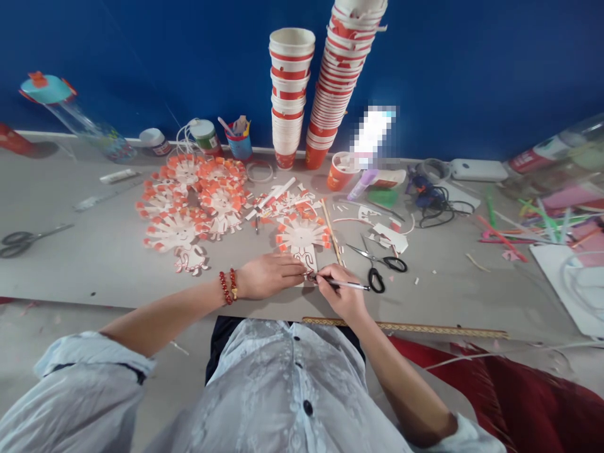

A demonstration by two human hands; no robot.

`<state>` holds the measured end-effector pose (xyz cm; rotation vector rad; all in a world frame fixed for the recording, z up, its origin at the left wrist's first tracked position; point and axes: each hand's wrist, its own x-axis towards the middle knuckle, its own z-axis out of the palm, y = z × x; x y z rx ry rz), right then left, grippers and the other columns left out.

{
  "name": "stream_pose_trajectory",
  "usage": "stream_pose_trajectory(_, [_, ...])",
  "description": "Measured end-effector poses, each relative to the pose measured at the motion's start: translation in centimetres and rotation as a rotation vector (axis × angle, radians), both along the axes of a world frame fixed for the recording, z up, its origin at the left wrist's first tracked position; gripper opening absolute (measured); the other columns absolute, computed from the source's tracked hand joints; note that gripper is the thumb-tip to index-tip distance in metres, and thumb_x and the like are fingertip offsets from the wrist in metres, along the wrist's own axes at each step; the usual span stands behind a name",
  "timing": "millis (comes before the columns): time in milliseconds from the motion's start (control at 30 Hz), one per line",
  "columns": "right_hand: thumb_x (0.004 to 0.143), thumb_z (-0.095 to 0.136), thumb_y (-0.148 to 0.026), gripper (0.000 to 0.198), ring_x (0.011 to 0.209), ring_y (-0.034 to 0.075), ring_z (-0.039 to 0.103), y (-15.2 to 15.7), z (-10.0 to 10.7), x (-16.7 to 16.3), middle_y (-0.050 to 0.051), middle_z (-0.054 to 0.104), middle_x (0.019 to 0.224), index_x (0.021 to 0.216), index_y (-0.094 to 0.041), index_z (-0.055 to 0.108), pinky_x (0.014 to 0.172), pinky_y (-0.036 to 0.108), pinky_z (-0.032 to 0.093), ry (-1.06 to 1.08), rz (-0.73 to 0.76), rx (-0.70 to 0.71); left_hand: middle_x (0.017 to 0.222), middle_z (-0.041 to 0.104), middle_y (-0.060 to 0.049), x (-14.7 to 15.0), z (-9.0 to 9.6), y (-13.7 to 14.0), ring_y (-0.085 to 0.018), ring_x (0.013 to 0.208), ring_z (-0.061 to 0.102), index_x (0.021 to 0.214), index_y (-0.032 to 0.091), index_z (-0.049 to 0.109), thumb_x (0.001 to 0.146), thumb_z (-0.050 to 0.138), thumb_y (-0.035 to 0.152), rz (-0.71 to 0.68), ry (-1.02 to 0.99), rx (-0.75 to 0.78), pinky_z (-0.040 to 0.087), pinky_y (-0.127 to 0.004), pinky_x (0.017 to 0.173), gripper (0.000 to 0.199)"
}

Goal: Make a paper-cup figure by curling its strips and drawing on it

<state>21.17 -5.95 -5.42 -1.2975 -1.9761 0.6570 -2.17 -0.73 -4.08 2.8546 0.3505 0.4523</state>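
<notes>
My right hand (343, 294) is closed around a pen (346, 285), its tip down on a white paper cutout (302, 238) with fanned, orange-tipped strips. Dark curling lines are drawn on the cutout's lower part. Flat across that lower part lies my left hand (271, 275), fingers stretched out toward the pen tip and partly covering the paper. Black-handled scissors (377, 259) rest with blades apart just right of my right hand. To the left sits a pile of similar finished-looking paper figures (189, 201), one with a drawn smiling face.
Two tall stacks of paper cups (287, 94) stand at the back against the blue wall. Paper scraps (297, 202) lie behind the cutout. Another pair of scissors (21, 242) is at far left; a tangled cable (438, 201) and coloured strips (547, 223) are on the right.
</notes>
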Motion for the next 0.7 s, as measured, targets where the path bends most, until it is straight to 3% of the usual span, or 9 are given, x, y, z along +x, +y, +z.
stream_pose_trajectory(700, [0.089,0.051,-0.027,0.015,0.065,0.018,0.056,0.04,0.45,-0.29,0.001,0.058,0.068,0.075,-0.023,0.055,0.063,0.028,0.041,-0.006,0.009,0.037,0.128,0.061,-0.012,-0.03,0.15,-0.15,-0.023,0.125,0.052,0.123,0.013,0.059,0.095,0.042,0.013,0.002,0.045,0.02,0.038,-0.04,0.112,0.033])
